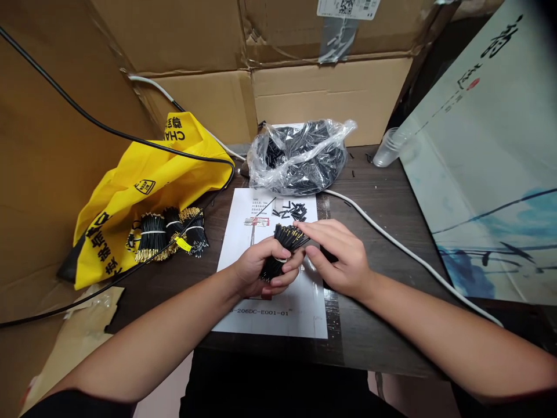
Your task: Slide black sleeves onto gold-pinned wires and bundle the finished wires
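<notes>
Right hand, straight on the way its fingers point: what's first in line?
The bundle of black wires with gold-tipped ends gripped in the left hand. The right hand's fingertips are already at it; contact is hard to confirm from this angle.

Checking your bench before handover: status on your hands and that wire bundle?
Left hand gripping bundle of black gold-tipped wires. Right hand touching its gold end. Printed white paper sheet beneath, not obstructing.

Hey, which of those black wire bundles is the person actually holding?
The one clasped in the left hand: that wire bundle has the right hand at its gold-tipped end. The other bundles lie in a group by the yellow bag.
</notes>
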Motion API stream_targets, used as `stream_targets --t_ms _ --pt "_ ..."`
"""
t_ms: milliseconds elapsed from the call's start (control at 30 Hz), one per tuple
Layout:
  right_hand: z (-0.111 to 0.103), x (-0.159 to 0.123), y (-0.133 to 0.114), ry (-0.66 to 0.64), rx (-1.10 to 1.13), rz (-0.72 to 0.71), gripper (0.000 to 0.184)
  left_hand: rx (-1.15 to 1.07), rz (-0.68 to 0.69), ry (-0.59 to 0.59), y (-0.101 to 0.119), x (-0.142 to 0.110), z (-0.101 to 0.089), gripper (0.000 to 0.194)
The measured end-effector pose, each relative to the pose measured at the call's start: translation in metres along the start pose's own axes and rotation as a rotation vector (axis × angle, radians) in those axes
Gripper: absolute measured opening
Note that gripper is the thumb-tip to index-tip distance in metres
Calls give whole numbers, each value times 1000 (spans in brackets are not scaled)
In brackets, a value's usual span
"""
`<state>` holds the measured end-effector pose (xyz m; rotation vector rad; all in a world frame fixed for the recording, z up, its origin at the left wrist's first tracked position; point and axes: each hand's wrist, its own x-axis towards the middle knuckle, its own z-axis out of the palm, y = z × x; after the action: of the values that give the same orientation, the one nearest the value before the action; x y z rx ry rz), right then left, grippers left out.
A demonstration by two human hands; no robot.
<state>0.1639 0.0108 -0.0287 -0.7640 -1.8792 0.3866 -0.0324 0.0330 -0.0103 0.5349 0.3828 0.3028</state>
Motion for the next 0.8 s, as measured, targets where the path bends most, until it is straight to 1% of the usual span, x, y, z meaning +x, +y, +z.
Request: stream_targets --t_ms 233,400,467,600,700,733,800 --pt "-2 -1 0 -26 -30 48 44 44 22 70 -5 5 -4 29" --pt "1 -2 -5 -20 -74 80 41 96 51 156 -9 6 -2 45" --pt "1 -1 -6 -9 -86 78 39 108 65 162 -10 7 0 51" --pt "0 -1 -6 3 -100 75 34 68 83 135 -13 8 1 62" --pt "-3 -3 -4 9 -102 89 30 53 52 131 -14 9 0 72" --pt "-3 -4 -4 10 -100 94 29 56 47 152 -15 10 1 74" --pt "-4 -4 -3 16 -95 97 28 66 66 230 -15 10 2 77"
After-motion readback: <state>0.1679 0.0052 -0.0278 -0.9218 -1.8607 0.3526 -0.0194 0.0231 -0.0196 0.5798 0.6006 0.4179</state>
